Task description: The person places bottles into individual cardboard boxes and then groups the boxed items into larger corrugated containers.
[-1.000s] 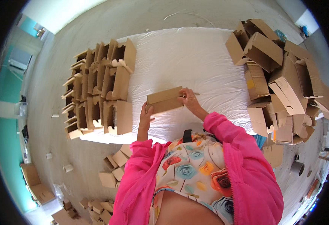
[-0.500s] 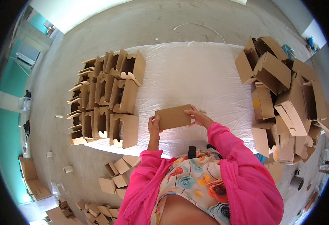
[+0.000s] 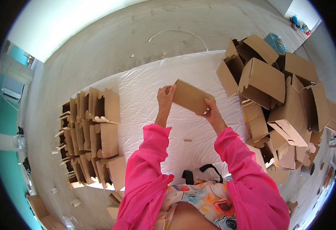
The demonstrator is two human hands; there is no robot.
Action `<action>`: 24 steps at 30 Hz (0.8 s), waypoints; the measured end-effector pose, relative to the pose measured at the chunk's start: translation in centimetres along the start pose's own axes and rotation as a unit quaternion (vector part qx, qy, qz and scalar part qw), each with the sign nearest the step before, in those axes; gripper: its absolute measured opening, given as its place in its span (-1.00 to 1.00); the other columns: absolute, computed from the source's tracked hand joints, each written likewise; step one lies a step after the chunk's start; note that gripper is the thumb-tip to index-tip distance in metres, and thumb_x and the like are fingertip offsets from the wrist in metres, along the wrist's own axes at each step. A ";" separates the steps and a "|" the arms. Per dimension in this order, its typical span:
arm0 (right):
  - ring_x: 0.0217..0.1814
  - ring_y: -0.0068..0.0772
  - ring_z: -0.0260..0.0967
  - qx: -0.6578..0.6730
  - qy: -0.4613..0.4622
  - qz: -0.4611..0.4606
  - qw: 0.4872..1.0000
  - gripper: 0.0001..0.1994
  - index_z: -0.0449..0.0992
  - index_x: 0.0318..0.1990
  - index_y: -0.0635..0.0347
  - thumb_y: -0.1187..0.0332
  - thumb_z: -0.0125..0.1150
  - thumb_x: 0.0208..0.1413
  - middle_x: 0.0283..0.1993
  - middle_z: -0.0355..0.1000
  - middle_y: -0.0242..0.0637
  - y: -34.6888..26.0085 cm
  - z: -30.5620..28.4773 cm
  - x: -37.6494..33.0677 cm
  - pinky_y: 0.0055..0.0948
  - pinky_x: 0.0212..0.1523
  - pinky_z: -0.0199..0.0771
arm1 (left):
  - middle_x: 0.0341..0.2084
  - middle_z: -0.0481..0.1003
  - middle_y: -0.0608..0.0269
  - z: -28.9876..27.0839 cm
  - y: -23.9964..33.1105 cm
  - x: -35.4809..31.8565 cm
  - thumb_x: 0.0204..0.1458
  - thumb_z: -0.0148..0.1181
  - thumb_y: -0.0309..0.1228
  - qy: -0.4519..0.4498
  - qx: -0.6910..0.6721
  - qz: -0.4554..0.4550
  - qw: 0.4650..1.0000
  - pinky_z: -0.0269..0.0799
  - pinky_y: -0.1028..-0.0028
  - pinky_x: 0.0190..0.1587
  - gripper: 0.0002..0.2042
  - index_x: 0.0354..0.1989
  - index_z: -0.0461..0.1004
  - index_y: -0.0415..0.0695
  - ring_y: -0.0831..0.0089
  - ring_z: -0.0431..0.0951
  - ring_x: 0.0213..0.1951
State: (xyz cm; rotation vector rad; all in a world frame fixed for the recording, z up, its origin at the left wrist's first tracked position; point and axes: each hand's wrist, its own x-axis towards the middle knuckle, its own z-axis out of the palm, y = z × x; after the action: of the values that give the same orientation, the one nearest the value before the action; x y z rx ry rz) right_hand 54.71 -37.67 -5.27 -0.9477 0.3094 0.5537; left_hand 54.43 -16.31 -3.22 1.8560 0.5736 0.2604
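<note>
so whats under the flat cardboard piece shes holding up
Under the flat cardboard piece, held by the left hand and right hand, lies the white sheet. The patch directly beneath is covered.

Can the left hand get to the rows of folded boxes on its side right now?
Probably not yet: the left hand and right hand both grip the flat cardboard box; the path to the folded boxes looks free.

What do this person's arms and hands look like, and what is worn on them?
Both arms wear long, loose bright pink sleeves that end at the wrists. The left hand and right hand are bare: no gloves, and no rings or watch that can be made out. A floral-patterned garment shows between the sleeves.
</note>
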 end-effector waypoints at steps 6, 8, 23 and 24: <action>-0.02 -0.26 0.09 0.122 0.138 -0.053 0.981 -0.51 0.12 -0.09 -0.14 0.18 0.21 -0.19 -0.02 0.07 -0.29 -3.4 -2.7 5.5 0.07 -0.18 0.31 | -0.12 0.21 -0.12 12.1 1.2 6.2 -0.30 0.24 -0.46 0.033 0.011 0.254 0.967 0.14 0.29 0.03 -0.36 0.06 0.12 -0.16 0.06 0.21 -0.05; -0.08 -0.31 0.13 0.136 0.185 -0.064 0.971 -0.55 0.11 -0.10 -0.14 0.21 0.19 -0.15 -0.04 0.11 -0.30 -3.3 -2.6 7.1 0.04 -0.17 0.31 | -0.03 0.13 -0.13 15.2 -1.2 7.2 -0.32 0.23 -0.49 -0.072 0.005 0.234 0.970 0.07 0.28 0.08 -0.24 0.13 -0.03 -0.14 0.01 0.13 0.02; -0.21 -0.29 0.27 -0.442 0.301 -0.285 0.796 -0.39 -0.03 0.12 0.12 0.42 0.10 -0.12 -0.08 0.22 -0.16 -6.9 -3.7 11.5 -0.34 -0.28 0.38 | 0.09 -0.02 -0.17 19.7 -0.3 5.6 -0.27 -0.15 -0.81 -0.126 0.063 0.274 0.951 0.31 0.25 -0.08 -0.25 0.15 0.01 0.17 -0.06 0.18 0.03; -0.21 -0.27 0.28 -0.573 0.299 -0.369 0.668 -0.37 -0.05 0.13 0.18 0.47 0.09 -0.12 -0.07 0.22 -0.10 -6.5 -4.0 11.0 -0.37 -0.28 0.38 | 0.09 -0.02 -0.16 19.4 0.0 5.4 -0.27 -0.15 -0.81 -0.120 0.071 0.265 0.954 0.32 0.25 -0.10 -0.25 0.15 0.01 0.19 -0.07 0.18 0.03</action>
State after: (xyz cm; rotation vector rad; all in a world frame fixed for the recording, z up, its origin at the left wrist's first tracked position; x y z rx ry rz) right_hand 67.40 -40.59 -8.33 -2.3590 0.0880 -0.4786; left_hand 67.70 -29.49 -10.68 2.1211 -0.0874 0.3466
